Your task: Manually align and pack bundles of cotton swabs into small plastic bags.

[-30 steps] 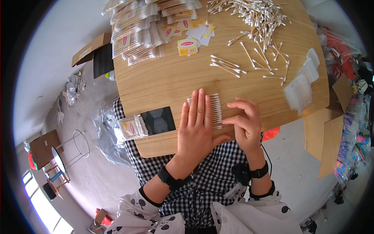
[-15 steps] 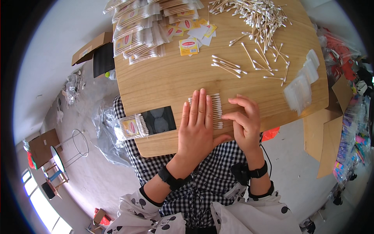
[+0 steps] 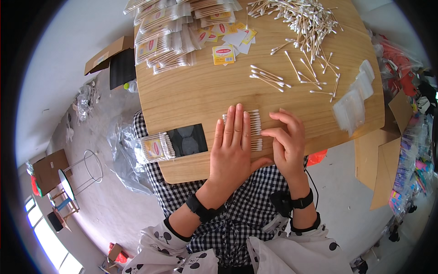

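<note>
On the wooden table point(image 3: 205, 98), a heap of loose cotton swabs point(image 3: 305, 23) lies at the far right, with stray swabs point(image 3: 310, 68) crossing one another on its near side and a small cluster of swabs point(image 3: 269, 78) to the left of those. Yellow and white cards point(image 3: 223, 54) lie by the stacked packets at the far left. Nearest the person, a row of swabs point(image 3: 256, 130) lies side by side near the table's front edge; the left hand point(image 3: 232, 153) is over it and hides its middle, palm down, fingers straight and close together, gripping nothing visible. The right hand point(image 3: 289, 144) is just beside the row's right end, its fingers bent and parted, with nothing seen between them.

The stacked packets point(image 3: 166, 34) are clear and full of swabs, some with a yellow card inside. Another packet point(image 3: 156, 147), at the left edge beside a dark rectangular piece point(image 3: 188, 139), shows swabs around a yellow card. Clear bags point(image 3: 349, 112) lie flat and overlapping at the right. Beyond them, an open cardboard box point(image 3: 375, 160) stands below the table; its contents cannot be made out
</note>
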`<state>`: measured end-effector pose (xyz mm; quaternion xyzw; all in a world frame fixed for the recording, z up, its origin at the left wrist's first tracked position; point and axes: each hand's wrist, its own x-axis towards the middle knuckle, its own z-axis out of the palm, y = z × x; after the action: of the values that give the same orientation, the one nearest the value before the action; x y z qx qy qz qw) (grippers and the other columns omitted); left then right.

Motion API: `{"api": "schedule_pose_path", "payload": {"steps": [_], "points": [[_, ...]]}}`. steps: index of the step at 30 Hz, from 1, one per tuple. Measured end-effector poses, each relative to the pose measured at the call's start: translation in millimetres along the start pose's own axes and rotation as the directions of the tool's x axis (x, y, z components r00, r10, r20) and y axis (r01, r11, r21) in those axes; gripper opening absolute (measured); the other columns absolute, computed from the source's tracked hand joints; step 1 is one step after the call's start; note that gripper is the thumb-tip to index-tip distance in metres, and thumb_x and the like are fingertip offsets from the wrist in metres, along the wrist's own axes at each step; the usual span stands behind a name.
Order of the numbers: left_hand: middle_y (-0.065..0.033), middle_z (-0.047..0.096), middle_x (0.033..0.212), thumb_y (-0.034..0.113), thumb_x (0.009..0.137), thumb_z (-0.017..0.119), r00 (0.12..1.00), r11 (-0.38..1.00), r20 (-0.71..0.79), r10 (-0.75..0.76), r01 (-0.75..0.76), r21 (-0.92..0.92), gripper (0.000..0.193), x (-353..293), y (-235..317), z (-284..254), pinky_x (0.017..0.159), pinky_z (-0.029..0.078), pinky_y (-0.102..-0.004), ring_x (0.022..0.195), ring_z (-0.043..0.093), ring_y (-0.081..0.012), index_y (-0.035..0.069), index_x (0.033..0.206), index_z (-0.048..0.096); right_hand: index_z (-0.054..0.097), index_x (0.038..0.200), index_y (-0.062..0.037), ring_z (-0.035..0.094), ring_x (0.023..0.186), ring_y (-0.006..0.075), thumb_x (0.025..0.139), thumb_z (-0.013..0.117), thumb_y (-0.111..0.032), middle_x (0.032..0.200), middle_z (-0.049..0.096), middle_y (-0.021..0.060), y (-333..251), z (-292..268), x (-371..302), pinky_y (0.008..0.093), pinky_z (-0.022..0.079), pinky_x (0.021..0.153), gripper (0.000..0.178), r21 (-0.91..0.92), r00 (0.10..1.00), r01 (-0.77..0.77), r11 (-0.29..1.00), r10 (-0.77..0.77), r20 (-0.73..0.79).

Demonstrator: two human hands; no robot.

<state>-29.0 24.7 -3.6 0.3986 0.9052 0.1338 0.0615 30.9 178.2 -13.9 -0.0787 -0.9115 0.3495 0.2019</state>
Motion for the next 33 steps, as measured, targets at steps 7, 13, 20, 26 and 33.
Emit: {"api": "schedule_pose_path", "payload": {"steps": [7, 13, 20, 26, 33], "points": [[-0.0260, 0.028, 0.156, 0.078, 0.076, 0.048, 1.000, 0.999, 0.008, -0.009, 0.009, 0.039, 0.113, 0.5, 0.9, -1.0, 0.120, 0.022, -0.0488, 0.148, 0.024, -0.0363, -0.011, 0.145, 0.035, 0.072, 0.089, -0.0125, 0.055, 0.120, 0.0320, 0.076, 0.060, 0.004, 0.119, 0.063, 0.0068, 0.6, -2.6, 0.2, 0.0429, 0.042, 0.098, 0.024, -0.020, 1.000, 0.023, 1.000, -0.023, 0.021], [-0.0260, 0.028, 0.156, 0.077, 0.075, 0.049, 1.000, 1.000, -0.007, -0.010, 0.010, 0.025, 0.113, 0.1, 0.8, -0.4, 0.119, 0.023, -0.0487, 0.148, 0.025, -0.0361, -0.011, 0.144, 0.036, 0.071, 0.095, -0.0142, 0.054, 0.122, 0.0312, 0.079, 0.061, 0.002, 0.123, 0.062, 0.0066, -3.1, -1.3, 2.6, 0.0423, 0.041, 0.099, 0.025, -0.059, 1.000, 0.003, 0.998, -0.001, 0.025], [-0.0260, 0.029, 0.156, 0.077, 0.075, 0.050, 1.000, 1.000, -0.009, -0.007, 0.007, 0.025, 0.113, 1.1, 1.6, -0.1, 0.119, 0.023, -0.0484, 0.147, 0.025, -0.0359, -0.011, 0.144, 0.037, 0.072, 0.096, -0.0145, 0.053, 0.124, 0.0311, 0.079, 0.061, 0.000, 0.125, 0.061, 0.0066, -1.1, -3.0, 1.8, 0.0427, 0.040, 0.099, 0.024, -0.074, 0.999, 0.023, 0.997, -0.019, 0.047], [-0.0261, 0.029, 0.156, 0.077, 0.075, 0.049, 1.000, 1.000, -0.005, -0.013, 0.013, 0.026, 0.112, -0.1, 0.6, 0.4, 0.119, 0.023, -0.0485, 0.148, 0.025, -0.0360, -0.011, 0.144, 0.037, 0.071, 0.099, -0.0147, 0.052, 0.125, 0.0302, 0.082, 0.061, -0.001, 0.128, 0.060, 0.0073, -5.2, -0.7, 3.8, 0.0423, 0.039, 0.100, 0.024, -0.066, 0.999, -0.025, 0.998, 0.027, 0.034], [-0.0261, 0.028, 0.156, 0.077, 0.076, 0.049, 1.000, 1.000, -0.007, -0.012, 0.012, 0.018, 0.112, 0.4, 0.6, 0.4, 0.120, 0.023, -0.0485, 0.148, 0.024, -0.0361, -0.011, 0.144, 0.036, 0.071, 0.101, -0.0147, 0.050, 0.127, 0.0293, 0.085, 0.061, -0.003, 0.131, 0.057, 0.0081, -3.5, 0.5, 2.7, 0.0422, 0.039, 0.101, 0.022, -0.127, 0.999, -0.003, 0.992, 0.009, 0.051]]}}
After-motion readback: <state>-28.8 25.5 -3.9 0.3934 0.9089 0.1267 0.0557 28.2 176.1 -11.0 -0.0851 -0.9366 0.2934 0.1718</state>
